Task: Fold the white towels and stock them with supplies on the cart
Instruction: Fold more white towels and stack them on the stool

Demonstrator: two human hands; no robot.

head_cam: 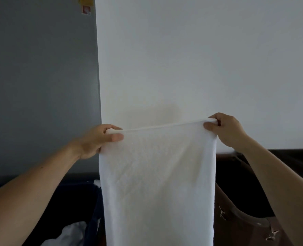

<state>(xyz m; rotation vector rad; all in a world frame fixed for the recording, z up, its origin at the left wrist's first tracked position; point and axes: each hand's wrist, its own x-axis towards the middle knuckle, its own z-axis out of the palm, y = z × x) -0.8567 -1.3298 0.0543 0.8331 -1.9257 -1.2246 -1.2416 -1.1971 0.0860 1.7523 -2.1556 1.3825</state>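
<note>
A white towel [157,178] hangs straight down in front of me, stretched flat between both hands at chest height. My left hand [95,141] pinches its top left corner between thumb and fingers. My right hand [225,130] pinches the top right corner, a little higher than the left. The towel's lower end runs out of the bottom of the view. Behind its left edge a bit of another white cloth [96,182] peeks out.
A white wall [200,59] stands close ahead, with a grey panel [40,77] to its left carrying small stickers [86,5]. A dark blue bin [79,201] with white linen [69,235] sits lower left. Dark brown furniture or a cart [239,201] stands lower right.
</note>
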